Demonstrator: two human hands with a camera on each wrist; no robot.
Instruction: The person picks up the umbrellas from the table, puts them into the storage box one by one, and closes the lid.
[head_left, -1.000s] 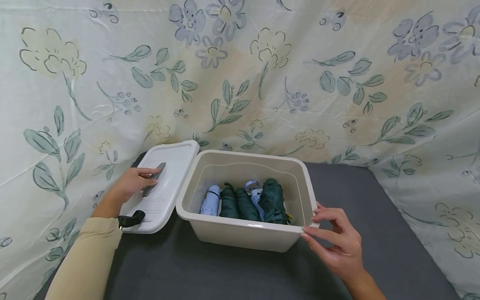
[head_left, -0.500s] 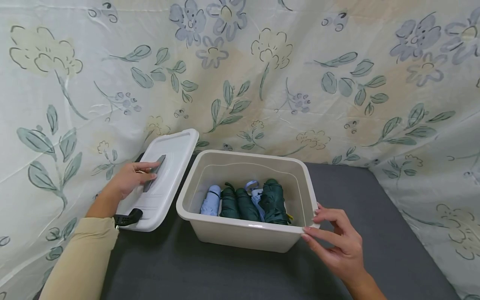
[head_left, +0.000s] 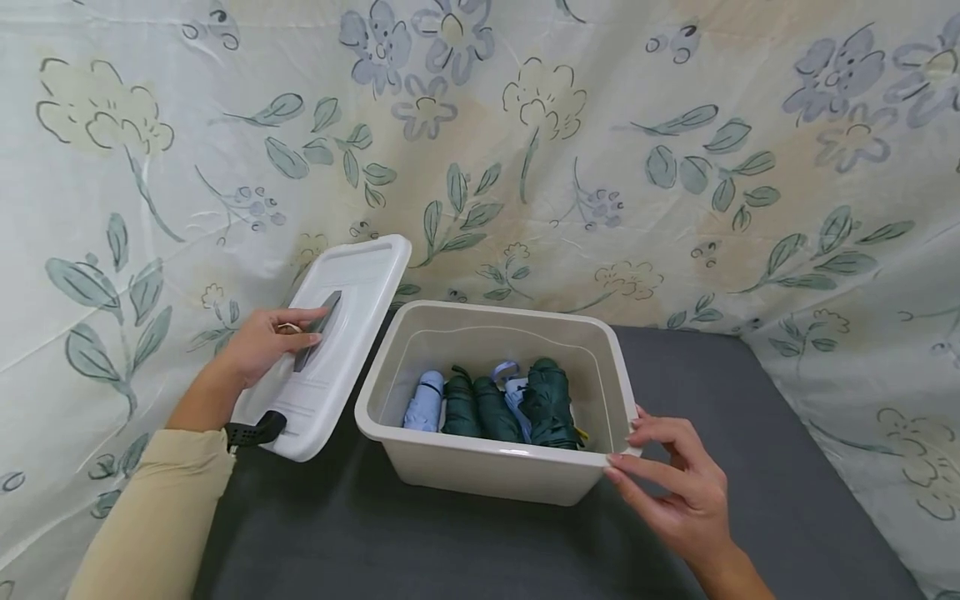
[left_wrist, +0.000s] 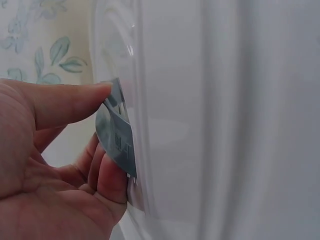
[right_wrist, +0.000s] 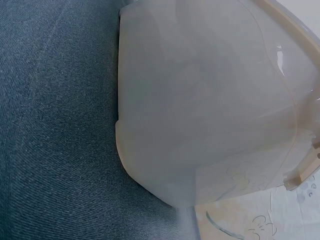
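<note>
My left hand (head_left: 262, 346) pinches the grey handle (head_left: 318, 331) of a white lid (head_left: 352, 333), which is tilted up to the left of the box. In the left wrist view the thumb lies on one side of the grey handle (left_wrist: 116, 127) and curled fingers on the other. My right hand (head_left: 675, 487) pinches the rim of a beige plastic box (head_left: 487, 467) at its front right corner. Inside lie folded umbrellas: a light blue one (head_left: 423, 402) and several dark green ones (head_left: 550, 404), with more light blue fabric (head_left: 516, 400) between them. The right wrist view shows the box wall (right_wrist: 200, 100), not the hand.
The box stands on a dark grey cloth surface (head_left: 420, 550). A floral curtain (head_left: 570, 167) hangs close behind and at both sides. A black band (head_left: 255, 429) is on the left wrist, beside the lid's near edge.
My left hand has raised the lid by its handle; its far end has gone up and it tilts more steeply. My right hand and the box have stayed in place.
</note>
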